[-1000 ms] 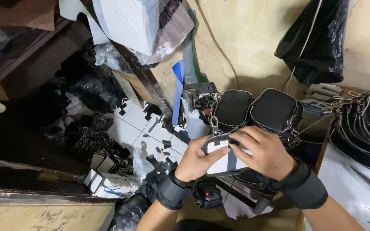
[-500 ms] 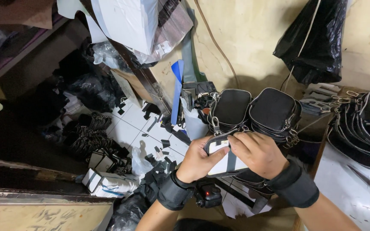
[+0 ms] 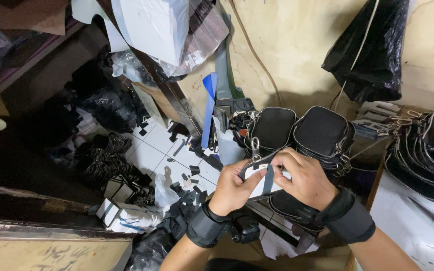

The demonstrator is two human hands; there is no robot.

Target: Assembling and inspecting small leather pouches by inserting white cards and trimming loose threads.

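Both my hands grip a small black zippered pouch (image 3: 264,181) with white paper showing inside its open top. My left hand (image 3: 233,188) holds its left side, thumb on the paper. My right hand (image 3: 305,178) covers the right side, fingers curled over the top edge. Both wrists wear black wristbands. Just behind the hands stand two finished black pouches (image 3: 297,130) with silver zippers, side by side.
A row of more black pouches (image 3: 430,145) lies at the right on a white surface. A black plastic bag (image 3: 370,50) hangs on the wall. Black scraps litter the white tiled floor (image 3: 151,150). White sheets (image 3: 154,25) lean at the top. Small boxes (image 3: 124,216) lie below left.
My hands have kept hold of the pouch and shifted slightly; the right fingers moved along its top edge. Nothing else has moved.
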